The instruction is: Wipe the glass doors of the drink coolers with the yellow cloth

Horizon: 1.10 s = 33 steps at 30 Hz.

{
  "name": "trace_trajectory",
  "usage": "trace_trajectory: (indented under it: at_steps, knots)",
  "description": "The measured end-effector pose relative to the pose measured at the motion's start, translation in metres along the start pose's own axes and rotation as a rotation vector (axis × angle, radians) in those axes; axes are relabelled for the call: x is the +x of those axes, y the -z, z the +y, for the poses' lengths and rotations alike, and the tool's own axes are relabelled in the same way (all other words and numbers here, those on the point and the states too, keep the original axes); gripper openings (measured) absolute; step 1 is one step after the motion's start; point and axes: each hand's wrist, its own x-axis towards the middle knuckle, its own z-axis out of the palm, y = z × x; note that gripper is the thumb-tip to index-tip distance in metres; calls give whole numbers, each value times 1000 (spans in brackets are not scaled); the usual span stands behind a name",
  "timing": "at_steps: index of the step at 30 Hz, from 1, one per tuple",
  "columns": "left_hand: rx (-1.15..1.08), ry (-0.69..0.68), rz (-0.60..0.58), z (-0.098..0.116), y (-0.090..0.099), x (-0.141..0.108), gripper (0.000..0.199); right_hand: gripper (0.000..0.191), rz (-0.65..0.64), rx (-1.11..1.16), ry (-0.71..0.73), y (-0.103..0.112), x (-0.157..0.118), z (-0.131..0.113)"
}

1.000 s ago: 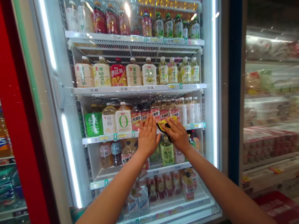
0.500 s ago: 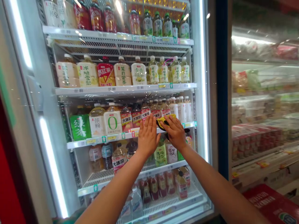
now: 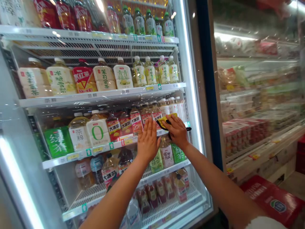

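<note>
Both arms reach forward to the glass door (image 3: 78, 133) of a lit drinks cooler. My left hand (image 3: 148, 140) lies flat on the glass, fingers stretched upward and empty. Just to its right, my right hand (image 3: 177, 131) presses a yellow cloth with black edging (image 3: 168, 119) against the door. Part of that cloth is hidden under the fingers, and a dark piece sticks out right of the hand. Behind the glass, level with my fingers, stand iced tea bottles (image 3: 136, 121) with red and white labels.
Several cooler shelves (image 3: 102, 95) hold rows of bottled drinks. A bright light strip (image 3: 190, 76) and a dark blue post (image 3: 209, 95) border the right side. Beyond is an open chilled display (image 3: 259, 92); a red box (image 3: 271, 200) sits low at right.
My view has turned right, so the cooler appears farther left and more of the red box shows. Both hands stay against the glass, the right one still with the cloth.
</note>
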Motion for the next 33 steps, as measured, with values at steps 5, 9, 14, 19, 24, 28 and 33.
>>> trace_trajectory:
  at_steps: [5,9,14,19,24,28,33]
  knots:
    - [-13,-68,-9,14,-9,10,89,60,65,-8,-66,16,-16,48]
    - [-20,-60,-8,28,-17,20,88,69,162,-42,-211,8,10,55]
    - [-26,-54,-2,49,-29,26,86,63,16,-8,5,17,-17,59]
    - [-26,-111,13,60,-41,33,84,67,61,-31,-79,41,-42,115]
    - [-47,-93,66,71,-47,41,92,69,130,-49,-245,34,2,129]
    - [-61,-69,65,76,-49,41,97,69,38,-37,-122,31,-10,111]
    - [-57,-110,57,71,-48,41,100,69,-2,-30,-3,46,-43,132]
